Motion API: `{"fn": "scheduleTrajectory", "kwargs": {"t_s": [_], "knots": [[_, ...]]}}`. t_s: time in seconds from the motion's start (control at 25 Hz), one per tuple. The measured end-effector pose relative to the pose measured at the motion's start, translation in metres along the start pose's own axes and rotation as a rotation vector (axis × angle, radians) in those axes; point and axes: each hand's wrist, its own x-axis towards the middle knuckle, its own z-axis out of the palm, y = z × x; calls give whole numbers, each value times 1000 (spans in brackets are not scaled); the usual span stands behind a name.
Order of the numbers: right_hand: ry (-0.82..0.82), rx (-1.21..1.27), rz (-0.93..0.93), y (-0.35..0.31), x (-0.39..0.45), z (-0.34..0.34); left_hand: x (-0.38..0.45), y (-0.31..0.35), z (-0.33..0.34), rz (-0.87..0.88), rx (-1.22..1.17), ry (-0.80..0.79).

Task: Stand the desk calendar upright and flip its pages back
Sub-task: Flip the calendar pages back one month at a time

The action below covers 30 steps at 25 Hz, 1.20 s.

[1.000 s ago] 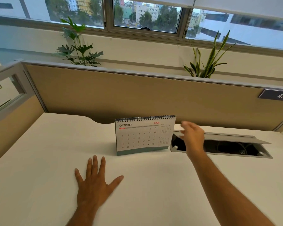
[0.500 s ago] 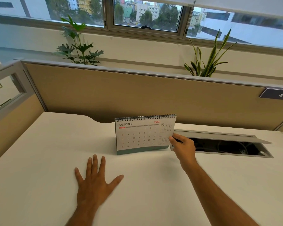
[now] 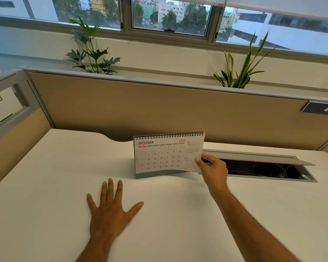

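Since half a second ago, the October page's lower right corner has been lifted off the calendar (image 3: 165, 155) by the right hand (image 3: 212, 170), pinched between thumb and fingers. Upright on the worktop (image 3: 45, 186) stands the calendar. The left hand (image 3: 110, 210) is spread flat, holding nothing.

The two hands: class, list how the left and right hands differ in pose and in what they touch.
The left hand lies flat, palm down, fingers spread on the desk; the right hand is raised and pinching. The left hand holds nothing; the right hand grips the October page's lower right corner on the calendar. Both are bare.
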Motion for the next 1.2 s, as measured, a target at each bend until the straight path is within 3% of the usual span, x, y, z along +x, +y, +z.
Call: {"fn": "scheduleTrajectory", "kwargs": {"t_s": [0.28, 0.4, 0.56, 0.76, 0.92, 1.2], "knots": [[-71, 195, 103, -7, 6, -10, 0, -1, 1, 6, -8, 15], [-218, 195, 138, -18, 6, -21, -1, -1, 0, 8, -17, 22], [-473, 453, 250, -45, 14, -46, -1, -1, 1, 6, -51, 31], [-577, 734, 153, -83, 24, -55, 0, -2, 1, 10, -34, 24], [-581, 702, 81, -103, 30, -43, 0, -2, 2, 9, -37, 37], [-471, 405, 90, -105, 34, -17, -1, -2, 2, 11, -37, 39]]}}
